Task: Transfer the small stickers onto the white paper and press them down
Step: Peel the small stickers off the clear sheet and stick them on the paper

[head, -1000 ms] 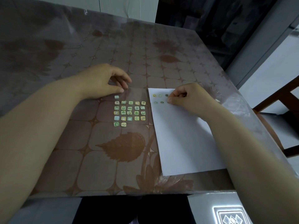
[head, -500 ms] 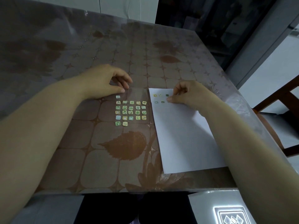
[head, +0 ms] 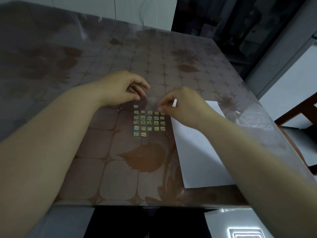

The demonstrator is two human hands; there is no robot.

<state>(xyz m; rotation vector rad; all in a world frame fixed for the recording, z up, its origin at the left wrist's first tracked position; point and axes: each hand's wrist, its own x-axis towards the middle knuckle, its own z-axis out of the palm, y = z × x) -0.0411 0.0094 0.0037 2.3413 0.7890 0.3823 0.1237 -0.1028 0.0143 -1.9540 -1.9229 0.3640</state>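
Pinched tight, our right hand (head: 180, 107) nips the end sticker (head: 162, 114), whether it's caught we can't tell; left hand (head: 123, 90) grips the clear sheet (head: 151, 100). Peel slowly, low!

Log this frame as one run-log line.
phase: pick | left hand: holds sticker sheet top edge | right hand: at top-right sticker, grip unclear

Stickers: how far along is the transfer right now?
Done: little that shows; one sticker peeks out on the white paper beside the right hand, which hides that corner. In hand: left hand holds the sticker sheet's far edge, right fingertips reach its top-right sticker. Left: roughly two dozen stickers on the sheet.
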